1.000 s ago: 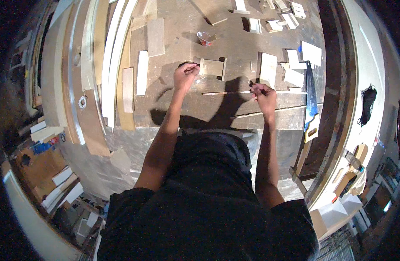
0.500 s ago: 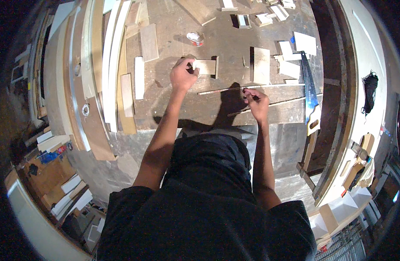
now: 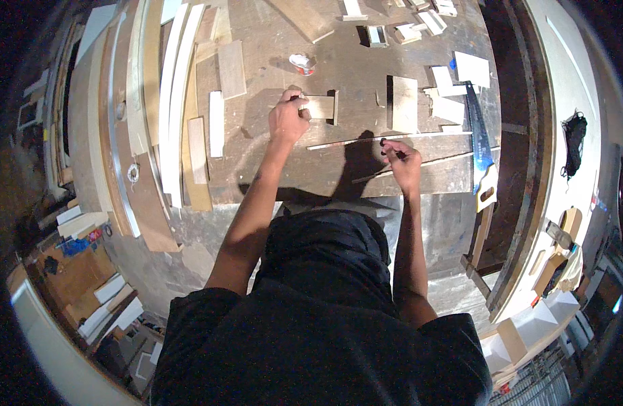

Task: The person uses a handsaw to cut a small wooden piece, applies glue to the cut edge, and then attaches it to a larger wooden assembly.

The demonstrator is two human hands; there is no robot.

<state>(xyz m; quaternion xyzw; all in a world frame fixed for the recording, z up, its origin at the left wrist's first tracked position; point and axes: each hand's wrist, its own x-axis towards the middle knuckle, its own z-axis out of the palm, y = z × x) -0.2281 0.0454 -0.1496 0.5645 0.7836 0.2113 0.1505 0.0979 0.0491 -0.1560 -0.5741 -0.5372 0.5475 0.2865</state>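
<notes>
Near the middle of the bench, my left hand point(image 3: 289, 116) has its fingers curled onto the left end of a small wooden assembly point(image 3: 319, 107), a flat piece with an upright strip at its right end. The fingertips are partly hidden. Lower right, my right hand point(image 3: 401, 161) is pinched around a small dark thing too small to name, just below a long thin wooden strip point(image 3: 433, 135). A light rectangular board point(image 3: 403, 105) lies above that hand, and a small clear cup point(image 3: 302, 65) with red on it sits above the assembly.
Long boards point(image 3: 176, 101) line the left side. Several small wood pieces point(image 3: 433, 24) lie at the back right. A blue-bladed handsaw point(image 3: 484, 169) lies along the right edge, beside a dark gap. A pale panel point(image 3: 562, 81) with black cord point(image 3: 573, 145) stands beyond.
Since a second ago, my left hand has moved onto the assembly's left end. My right hand has shifted slightly down toward me. The whole view has shifted a little.
</notes>
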